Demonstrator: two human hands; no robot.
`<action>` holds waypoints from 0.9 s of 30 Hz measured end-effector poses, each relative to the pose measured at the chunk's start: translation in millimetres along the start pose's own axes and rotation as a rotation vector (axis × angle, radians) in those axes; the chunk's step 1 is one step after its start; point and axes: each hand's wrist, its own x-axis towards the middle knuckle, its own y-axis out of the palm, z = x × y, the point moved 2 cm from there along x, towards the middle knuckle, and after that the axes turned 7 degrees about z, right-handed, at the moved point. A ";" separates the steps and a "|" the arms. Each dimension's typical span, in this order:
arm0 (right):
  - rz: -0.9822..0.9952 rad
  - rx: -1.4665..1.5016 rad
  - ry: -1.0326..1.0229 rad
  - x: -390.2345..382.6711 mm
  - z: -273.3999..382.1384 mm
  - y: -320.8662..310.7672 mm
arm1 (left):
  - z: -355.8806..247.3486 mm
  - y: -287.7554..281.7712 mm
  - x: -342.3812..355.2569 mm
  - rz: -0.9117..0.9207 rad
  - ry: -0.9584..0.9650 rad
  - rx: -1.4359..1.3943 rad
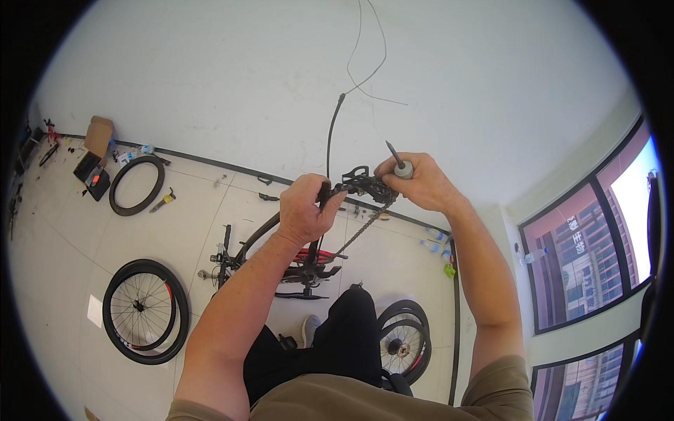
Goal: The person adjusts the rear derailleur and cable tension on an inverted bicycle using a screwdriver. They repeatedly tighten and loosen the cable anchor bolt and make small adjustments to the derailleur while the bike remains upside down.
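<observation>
A dark bicycle frame (pixel 261 229) without wheels stands in front of me, its rear end raised to my hands. My left hand (pixel 307 209) is closed around that rear end, the thumb pressed beside the black rear derailleur (pixel 361 181). Tucked in my closed right hand (pixel 425 184) is a screwdriver (pixel 402 167), its tip pointing up and away from the bike. Fingers of the same hand touch the derailleur's right side. A chain (pixel 364 229) slants from the derailleur down to the crank area. Black cable housing (pixel 331 133) rises from near my left hand, with thin bare wire (pixel 385 56) looping out of its end.
Spoked wheels lie at the left (pixel 145 312) and right (pixel 404 344) of my legs. Along the far wall are a loose tyre (pixel 137 185), an open black case (pixel 92 174), a cardboard box (pixel 99 133) and plastic bottles (pixel 430 245). Windows (pixel 586 238) line the right side.
</observation>
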 end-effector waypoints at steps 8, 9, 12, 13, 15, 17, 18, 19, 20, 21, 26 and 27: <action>-0.034 0.017 -0.038 2.0 0.0 0.7 | 0.6 -0.2 -0.4 -0.007 0.004 -0.001; -0.035 0.008 -0.036 1.7 1.2 -0.1 | 1.4 0.1 0.4 -0.010 0.008 0.000; -0.037 -0.018 -0.011 0.7 3.4 -0.5 | 1.0 1.1 0.6 -0.007 0.000 -0.015; -0.035 -0.016 -0.003 1.2 3.2 -0.6 | 0.6 0.7 0.7 -0.005 -0.006 -0.022; -0.030 -0.012 0.013 1.5 2.7 -0.9 | -1.3 0.2 1.2 -0.007 0.000 -0.021; -0.034 -0.008 0.007 1.3 1.0 -0.6 | -2.2 0.4 0.7 -0.007 0.003 -0.023; -0.036 -0.007 0.001 1.7 0.9 -0.6 | -2.0 0.2 0.7 -0.008 0.005 -0.022; -0.041 -0.007 0.005 1.8 1.1 -0.4 | -1.9 0.0 0.6 -0.009 0.006 -0.022; -0.046 -0.007 0.009 1.6 1.3 0.1 | -1.4 0.0 0.2 -0.008 0.004 -0.025; -0.051 -0.009 0.013 1.3 1.6 0.5 | -0.9 -0.1 -0.4 -0.007 0.000 -0.028; -0.064 0.019 0.020 -1.6 4.1 0.5 | 0.5 -1.1 -0.7 -0.013 0.012 -0.043; -0.061 0.029 0.029 -2.9 4.9 0.3 | -0.5 -1.4 -1.1 -0.013 0.005 -0.055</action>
